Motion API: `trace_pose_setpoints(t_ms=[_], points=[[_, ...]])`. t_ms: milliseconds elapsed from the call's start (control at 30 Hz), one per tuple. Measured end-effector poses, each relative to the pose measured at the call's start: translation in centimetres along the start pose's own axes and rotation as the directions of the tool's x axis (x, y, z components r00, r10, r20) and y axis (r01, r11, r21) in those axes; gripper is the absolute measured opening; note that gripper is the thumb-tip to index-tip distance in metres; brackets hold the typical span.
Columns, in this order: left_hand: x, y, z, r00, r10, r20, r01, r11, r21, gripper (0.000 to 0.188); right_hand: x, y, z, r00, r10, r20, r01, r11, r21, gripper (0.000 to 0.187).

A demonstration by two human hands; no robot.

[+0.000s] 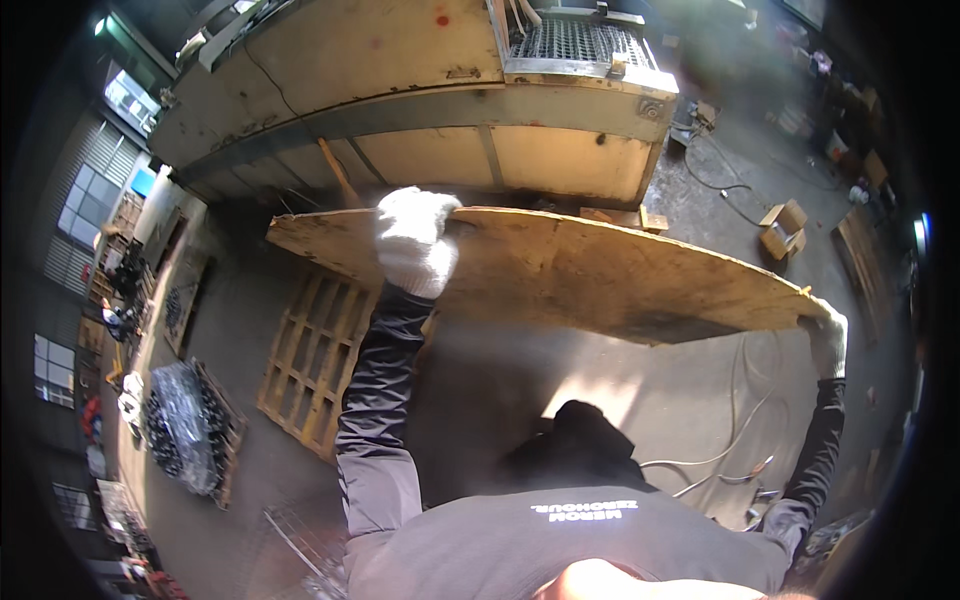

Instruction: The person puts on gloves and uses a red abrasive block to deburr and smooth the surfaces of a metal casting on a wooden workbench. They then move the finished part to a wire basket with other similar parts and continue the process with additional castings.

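A long, stained plywood board (560,260) is held up off the floor in front of me, its bent-looking upper edge running left to right. My left hand (415,240), in a white knit glove, is closed over that upper edge toward the board's left part; it looks slightly blurred. At the far right corner, my right hand (826,335), also gloved in white, grips the board's end. Part of its fingers are hidden by the wood. Both arms are stretched out in dark sleeves.
Beyond the board stands a long yellowish machine (400,130) with a mesh conveyor (580,42). A wooden pallet (318,350) lies left, near a plastic-wrapped load (187,425). A hose (715,455) snakes across the floor at right, and an open cardboard box (783,232) sits farther off.
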State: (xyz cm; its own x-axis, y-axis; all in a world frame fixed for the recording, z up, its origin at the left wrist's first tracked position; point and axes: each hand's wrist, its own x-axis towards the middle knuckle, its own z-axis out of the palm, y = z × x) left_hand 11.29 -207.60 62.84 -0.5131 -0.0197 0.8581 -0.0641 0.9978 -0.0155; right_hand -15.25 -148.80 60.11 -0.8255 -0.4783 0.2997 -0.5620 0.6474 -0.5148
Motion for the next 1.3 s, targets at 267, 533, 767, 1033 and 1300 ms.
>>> trace_pose_setpoints(t_ms=[267,533,767,1033,1300], points=[[-0.2,-14.4,5.0,0.973,-0.167,0.161,0.114,0.948,0.299,0.034,11.7,-4.1,16.0,0.992,-0.125,-0.011,0.126,0.988,0.089,0.019],[1.0,-31.8,10.1,0.924,-0.278,0.261,0.111,0.851,0.513,0.011,24.2,-9.9,31.7,0.960,-0.280,0.012,0.275,0.948,0.158,0.018],[0.8,-49.7,14.6,0.868,-0.351,0.351,0.114,0.830,0.546,0.012,31.3,-19.8,44.4,0.937,-0.349,-0.004,0.346,0.929,0.131,0.013],[-1.3,-69.9,21.1,0.752,-0.483,0.448,0.181,0.806,0.564,0.015,40.9,-30.8,56.8,0.951,-0.304,0.061,0.299,0.951,0.072,0.019],[-1.3,-80.7,28.3,0.783,-0.491,0.382,0.264,0.818,0.511,0.028,53.1,-35.8,62.6,0.952,-0.259,0.161,0.239,0.962,0.135,0.020]])
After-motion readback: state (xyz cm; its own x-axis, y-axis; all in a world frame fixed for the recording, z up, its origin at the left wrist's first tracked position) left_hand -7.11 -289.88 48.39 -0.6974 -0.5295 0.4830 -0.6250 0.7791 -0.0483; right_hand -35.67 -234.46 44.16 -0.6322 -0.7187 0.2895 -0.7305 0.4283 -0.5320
